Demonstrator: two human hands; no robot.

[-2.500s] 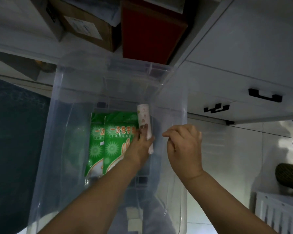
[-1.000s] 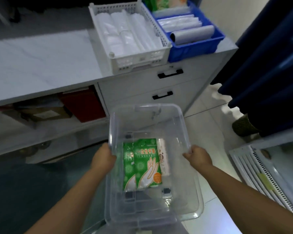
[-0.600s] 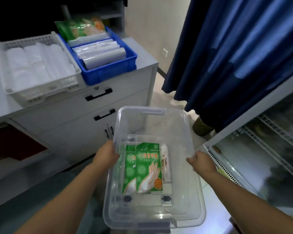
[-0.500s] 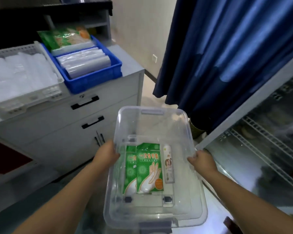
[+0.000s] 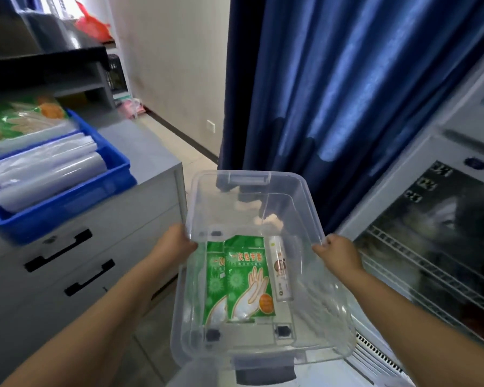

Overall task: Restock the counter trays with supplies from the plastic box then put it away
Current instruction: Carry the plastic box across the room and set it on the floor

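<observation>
**Surface and Material Findings**

The plastic box (image 5: 252,275) is clear, glossy plastic, smooth-walled, catching highlights along its rim; its end latches are opaque grey plastic. Inside, the green glove packets (image 5: 243,280) are shiny printed film, and the slim white pack (image 5: 281,268) beside them is glossy printed wrap. The blue tray (image 5: 67,194) at the table's right edge is opaque moulded plastic with a dull sheen; the rolls (image 5: 48,171) in it are translucent, slick plastic film. The table (image 5: 143,146) and its drawer fronts appear matt grey, smooth; the handles (image 5: 59,250) are matt black. The curtain (image 5: 347,93) is blue cloth, softly lustrous in folds. The floor is pale, polished tile.
</observation>
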